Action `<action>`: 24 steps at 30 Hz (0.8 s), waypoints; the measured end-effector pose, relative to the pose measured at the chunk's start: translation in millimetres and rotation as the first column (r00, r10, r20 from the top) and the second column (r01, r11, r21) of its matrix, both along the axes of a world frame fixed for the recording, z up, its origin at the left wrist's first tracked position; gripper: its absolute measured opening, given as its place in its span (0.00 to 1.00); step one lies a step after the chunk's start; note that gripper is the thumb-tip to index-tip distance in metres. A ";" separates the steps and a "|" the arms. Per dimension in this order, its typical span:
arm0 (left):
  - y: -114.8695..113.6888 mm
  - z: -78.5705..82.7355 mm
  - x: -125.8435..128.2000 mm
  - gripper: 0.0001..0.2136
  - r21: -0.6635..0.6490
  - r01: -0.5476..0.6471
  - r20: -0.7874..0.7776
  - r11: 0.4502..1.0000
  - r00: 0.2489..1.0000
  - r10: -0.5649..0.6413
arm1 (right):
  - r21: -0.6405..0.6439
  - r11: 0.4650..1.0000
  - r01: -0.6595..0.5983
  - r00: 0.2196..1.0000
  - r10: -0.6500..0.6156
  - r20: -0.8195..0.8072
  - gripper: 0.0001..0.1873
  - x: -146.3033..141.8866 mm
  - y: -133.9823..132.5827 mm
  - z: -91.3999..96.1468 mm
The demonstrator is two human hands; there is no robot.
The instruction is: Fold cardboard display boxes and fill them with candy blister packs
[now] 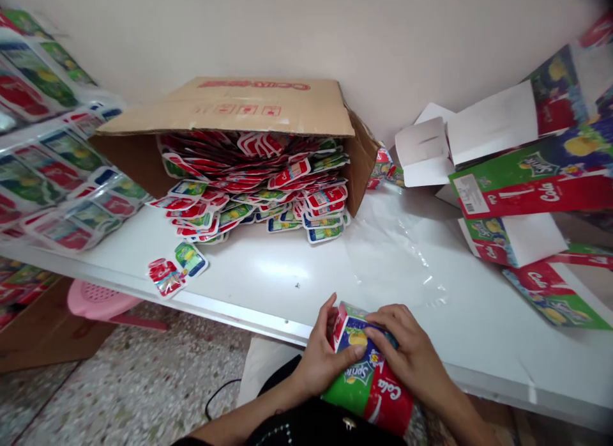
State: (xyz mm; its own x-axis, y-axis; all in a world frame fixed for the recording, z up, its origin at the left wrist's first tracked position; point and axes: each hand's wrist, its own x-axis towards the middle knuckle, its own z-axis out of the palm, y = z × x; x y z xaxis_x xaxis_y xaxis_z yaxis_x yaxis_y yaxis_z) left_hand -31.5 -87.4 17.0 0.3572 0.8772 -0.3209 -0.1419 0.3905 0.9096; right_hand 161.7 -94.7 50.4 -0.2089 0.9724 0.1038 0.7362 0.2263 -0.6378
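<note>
Both my hands grip a small printed carton [368,382], green and red with "Sprite" and "Cola" on it, held at the near edge of the white table [268,267]. My left hand [322,356] wraps its left side with the thumb across the front. My right hand [407,353] covers its upper right side, fingers curled over the top end. An open cardboard box [230,107] lies on its side further back, spilling several red and green blister packets [253,190]. Two loose packets [176,268] lie near the table's front left.
Flat and folded printed cartons [531,177] are piled at the right. Bagged stacks of packets [52,152] fill the left. A clear plastic sheet [402,241] lies mid-table. A pink stool [100,300] and a brown box [43,337] stand on the speckled floor.
</note>
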 end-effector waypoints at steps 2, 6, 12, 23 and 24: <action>-1.1 6.7 -4.2 0.44 0.009 0.036 0.095 0.999 0.995 -0.037 | -0.148 0.988 -0.038 0.999 0.035 -0.021 0.23 13.6 0.4 5.9; -0.6 18.0 -13.0 0.45 0.060 0.145 0.139 0.988 0.978 -0.152 | -0.312 0.924 -0.222 0.974 0.193 -0.122 0.39 26.8 -1.9 12.5; 0.1 23.5 -19.9 0.38 0.166 0.348 -0.100 0.923 0.937 -0.336 | -0.313 0.933 -0.175 0.980 0.133 -0.149 0.33 4.9 -18.7 9.2; -5.1 14.5 -15.5 0.21 0.086 0.377 -0.078 0.922 0.925 -0.371 | -0.358 0.897 -0.258 0.960 0.197 -0.199 0.43 49.6 -60.5 18.4; -5.5 13.0 -15.3 0.21 0.057 0.386 -0.051 0.921 0.922 -0.384 | -0.368 0.893 -0.261 0.956 0.187 -0.227 0.40 52.4 -64.2 17.4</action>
State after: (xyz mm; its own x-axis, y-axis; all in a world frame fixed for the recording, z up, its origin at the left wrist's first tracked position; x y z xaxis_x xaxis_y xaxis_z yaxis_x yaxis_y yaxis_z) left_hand -46.8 -93.0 30.0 0.6604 0.6935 -0.2882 0.0426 0.3485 0.9363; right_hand 214.1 -158.9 67.9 -0.4399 0.8716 -0.2164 0.5594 0.0774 -0.8253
